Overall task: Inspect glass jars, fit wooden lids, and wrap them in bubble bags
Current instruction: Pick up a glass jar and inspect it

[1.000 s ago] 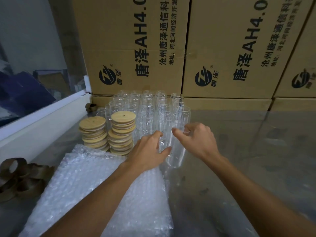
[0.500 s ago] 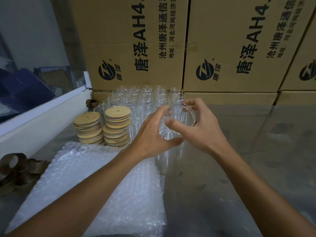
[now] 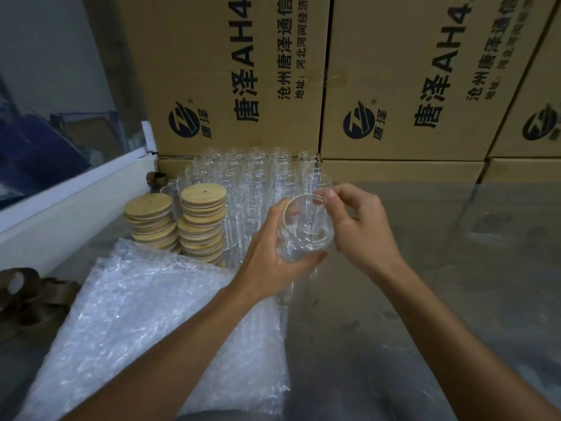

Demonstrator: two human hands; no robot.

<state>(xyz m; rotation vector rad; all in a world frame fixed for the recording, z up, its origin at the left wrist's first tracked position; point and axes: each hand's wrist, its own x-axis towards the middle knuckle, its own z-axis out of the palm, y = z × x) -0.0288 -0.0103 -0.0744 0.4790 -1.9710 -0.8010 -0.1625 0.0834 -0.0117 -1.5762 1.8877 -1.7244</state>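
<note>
Jar-wrapping bubble bags (image 3: 145, 323) lie stacked at the lower left, with two stacks of wooden lids (image 3: 179, 223) behind them and a cluster of glass jars (image 3: 252, 174) against the cardboard boxes (image 3: 230, 74). One glass jar (image 3: 305, 229) is lifted above the table, mouth tilted toward the camera. Left hand (image 3: 273, 262) cups its body, fingers curled around; right hand (image 3: 361, 229) pinches the rim.

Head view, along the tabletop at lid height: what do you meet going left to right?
White ledge → shorter stack of round wooden lids → taller stack of wooden lids → left hand → clear glass jar → right hand → bare grey table.
</note>
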